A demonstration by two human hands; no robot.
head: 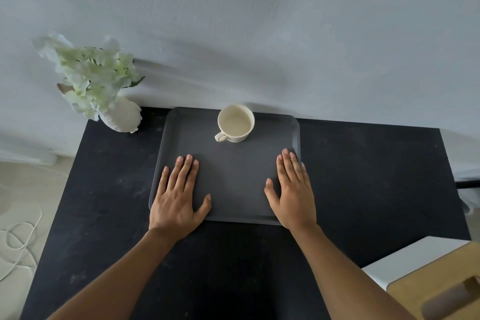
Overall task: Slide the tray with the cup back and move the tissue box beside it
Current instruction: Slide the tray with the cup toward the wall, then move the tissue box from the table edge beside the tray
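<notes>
A dark grey tray lies on the black table, its far edge close to the wall. An empty cream cup stands upright at the tray's far middle, handle toward me on the left. My left hand lies flat, palm down, on the tray's near left part, fingers spread. My right hand lies flat on the near right part, its fingertips near the right rim. The tissue box, white with a wooden lid and a slot, sits at the table's near right corner, partly cut off by the frame.
A white vase with white flowers stands at the table's far left corner by the wall. The black table has bare surface right of the tray. A white cord lies on the floor at left.
</notes>
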